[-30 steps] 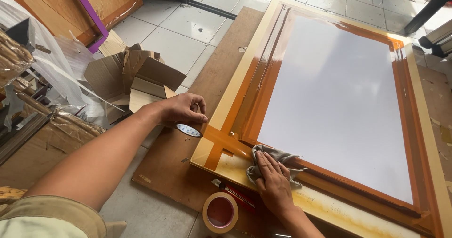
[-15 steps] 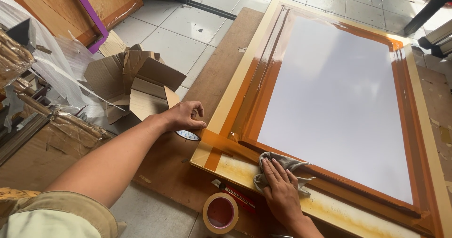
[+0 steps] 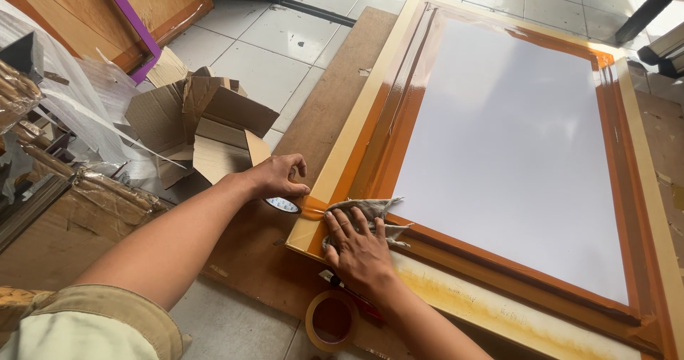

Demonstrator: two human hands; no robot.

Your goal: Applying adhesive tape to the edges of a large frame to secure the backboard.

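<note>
On the near left corner of the wooden frame (image 3: 342, 160), right hand (image 3: 360, 249) lies flat, fingers spread and released, pressing a grey rag (image 3: 370, 210) onto the glossy orange-brown inner border. Rag sits bunched under and just ahead of the fingertips, touching the edge of the white panel (image 3: 513, 146) that fills the frame. Left hand (image 3: 278, 177) rests at the frame's outer left edge, fingers curled loosely against the pale wood, not clenched on anything I can make out; a small round tin (image 3: 283, 205) with a pale inside lies just beneath the palm, beside the frame corner. Frame lies flat on a brown hardboard sheet (image 3: 313, 111) over the tiled floor (image 3: 263, 39). Near side of the frame's pale rail shows yellowish stain smears. Just off the frame's near corner, by the right wrist: a roll of tape (image 3: 331, 321) lying flat, and a thin red-handled tool, partly hidden. Left of the frame, well apart: torn cardboard boxes (image 3: 203, 121) and clear plastic sheeting (image 3: 71, 111).
</note>
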